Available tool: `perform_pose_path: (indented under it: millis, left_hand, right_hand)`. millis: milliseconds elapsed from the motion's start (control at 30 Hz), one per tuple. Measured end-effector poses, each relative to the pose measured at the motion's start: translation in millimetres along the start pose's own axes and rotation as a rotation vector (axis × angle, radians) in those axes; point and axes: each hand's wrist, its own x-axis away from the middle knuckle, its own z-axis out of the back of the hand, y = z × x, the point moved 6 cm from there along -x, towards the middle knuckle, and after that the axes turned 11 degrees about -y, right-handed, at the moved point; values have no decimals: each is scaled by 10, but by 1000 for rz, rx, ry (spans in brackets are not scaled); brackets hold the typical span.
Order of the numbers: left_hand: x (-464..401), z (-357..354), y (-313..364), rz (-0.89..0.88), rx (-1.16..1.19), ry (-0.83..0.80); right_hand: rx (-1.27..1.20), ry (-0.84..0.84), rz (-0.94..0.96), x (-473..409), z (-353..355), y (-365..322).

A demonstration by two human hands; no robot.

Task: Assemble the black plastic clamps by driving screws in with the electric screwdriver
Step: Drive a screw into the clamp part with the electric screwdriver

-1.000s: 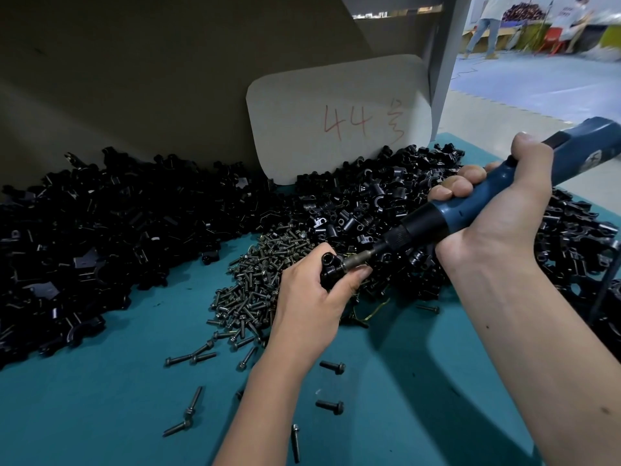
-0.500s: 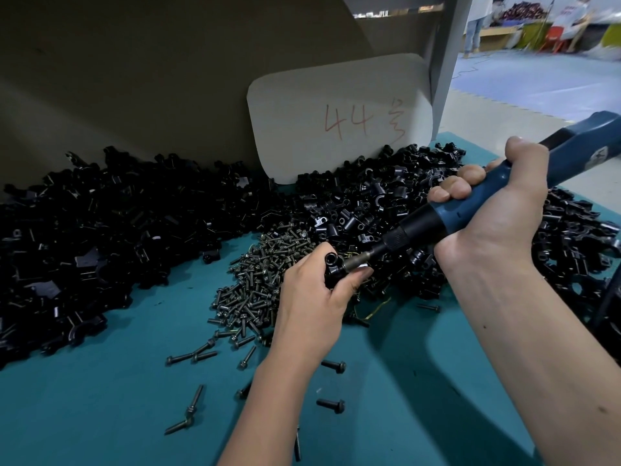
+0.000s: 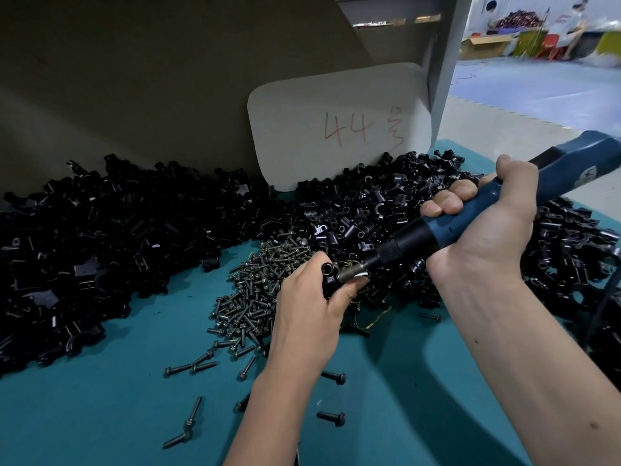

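My left hand (image 3: pixel 307 311) grips a small black plastic clamp (image 3: pixel 330 275) above the teal table, fingers and thumb curled round it. My right hand (image 3: pixel 484 227) holds the blue electric screwdriver (image 3: pixel 470 213) by its body. Its metal bit (image 3: pixel 349 273) slants down to the left and presses into the clamp beside my left thumb. The screw under the bit is hidden. A heap of dark screws (image 3: pixel 265 284) lies just left of my left hand.
Piles of black clamp parts (image 3: pixel 100 250) cover the left and back of the teal table (image 3: pixel 100 415), and more clamp parts (image 3: pixel 571 264) lie at the right. Loose screws (image 3: pixel 191 368) are scattered near my left forearm. A card marked "44" (image 3: pixel 339 129) leans at the back.
Both hands stay locked together with the bit in the clamp. The screwdriver and clamp have shifted only slightly.
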Motion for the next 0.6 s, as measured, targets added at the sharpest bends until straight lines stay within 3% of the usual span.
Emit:
perform_pose_path:
  millis: [367, 600]
  left_hand:
    - [25, 14, -15, 32, -64, -4]
    - [24, -41, -38, 37, 14, -57]
  right_hand:
    - [-2, 7, -3, 14, 27, 46]
    - [14, -35, 9, 27, -17, 31]
